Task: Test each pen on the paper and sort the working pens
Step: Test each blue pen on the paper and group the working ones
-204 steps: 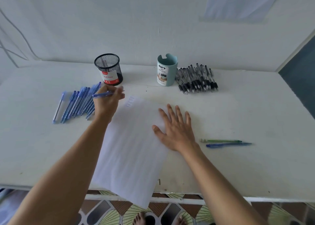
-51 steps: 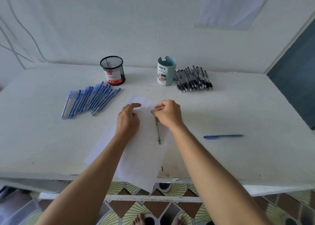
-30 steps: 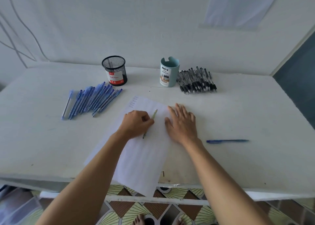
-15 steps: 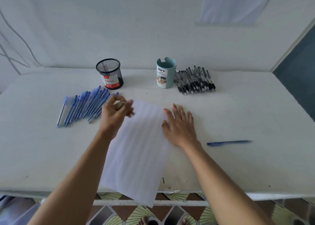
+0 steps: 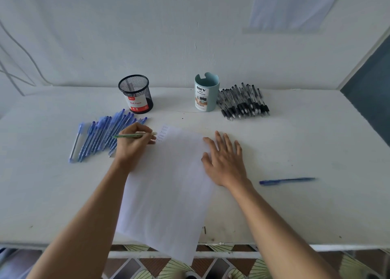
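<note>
A white sheet of paper [image 5: 168,185] lies slanted across the white table [image 5: 306,152], its lower end hanging over the front edge. Small scribbled lines mark its top left corner. My left hand [image 5: 132,143] grips a green pen [image 5: 128,135] with the tip at that corner. My right hand [image 5: 224,162] presses flat on the paper's right edge, fingers spread. A row of blue pens [image 5: 99,135] lies left of my left hand. A pile of black pens [image 5: 242,104] lies at the back right. A single blue pen [image 5: 287,181] lies alone on the right.
A black mesh cup [image 5: 136,94] with a red label stands at the back, left of centre. A teal desk organizer cup [image 5: 206,91] stands beside the black pens. The wall runs close behind the table. Tiled floor shows below the front edge.
My left hand took the green pen from my right hand and brought it up to the paper's top left corner. My right hand went flat on the paper's right edge.
</note>
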`<state>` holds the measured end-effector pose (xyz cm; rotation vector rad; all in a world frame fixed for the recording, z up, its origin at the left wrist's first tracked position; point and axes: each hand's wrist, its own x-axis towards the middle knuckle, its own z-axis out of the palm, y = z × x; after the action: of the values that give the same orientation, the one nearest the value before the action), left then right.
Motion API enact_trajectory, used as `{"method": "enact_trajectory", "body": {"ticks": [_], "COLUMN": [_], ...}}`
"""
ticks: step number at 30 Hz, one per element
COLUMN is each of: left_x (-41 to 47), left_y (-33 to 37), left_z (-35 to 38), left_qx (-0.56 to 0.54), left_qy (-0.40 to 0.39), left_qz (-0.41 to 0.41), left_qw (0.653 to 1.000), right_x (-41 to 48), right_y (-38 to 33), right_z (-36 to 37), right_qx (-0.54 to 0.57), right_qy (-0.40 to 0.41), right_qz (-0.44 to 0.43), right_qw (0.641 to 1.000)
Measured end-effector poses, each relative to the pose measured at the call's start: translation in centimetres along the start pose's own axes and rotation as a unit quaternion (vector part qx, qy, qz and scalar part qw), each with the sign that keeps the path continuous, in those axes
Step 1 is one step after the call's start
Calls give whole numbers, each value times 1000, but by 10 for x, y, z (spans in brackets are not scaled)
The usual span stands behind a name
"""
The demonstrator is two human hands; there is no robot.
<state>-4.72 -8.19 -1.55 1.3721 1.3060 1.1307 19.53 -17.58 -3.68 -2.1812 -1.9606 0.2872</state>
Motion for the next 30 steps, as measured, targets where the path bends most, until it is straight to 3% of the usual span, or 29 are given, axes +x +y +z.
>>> {"method": "enact_trajectory", "body": {"ticks": [6,17,22,23,27,30], "left_x": [0,-3,-6,-7,-7,1], "left_y": [7,16,8,9,23,17], "left_z": [5,11,0,1,4,0], "left_qx": [-89,-42,-66,-64,-45,-107], "left_qy": [-6,-47,-163,-155,-5,-12], "left_qz": [-34,8,18,8,18,7], "left_qw": [995,998,984,986,999,994], "right_x": [-1,-2,-2,-1,-1,0], "right_y": [0,-1,-1,0,-1,-1], "right_z": [-1,-2,-1,-1,-1,0], "right_qx": [8,7,10,8,7,9], "right_qy": [-5,-8,-8,-9,-5,-3], "right_qz": [2,5,5,6,7,7], "right_qw": [1000,1000,1000,1000,1000,1000]}}
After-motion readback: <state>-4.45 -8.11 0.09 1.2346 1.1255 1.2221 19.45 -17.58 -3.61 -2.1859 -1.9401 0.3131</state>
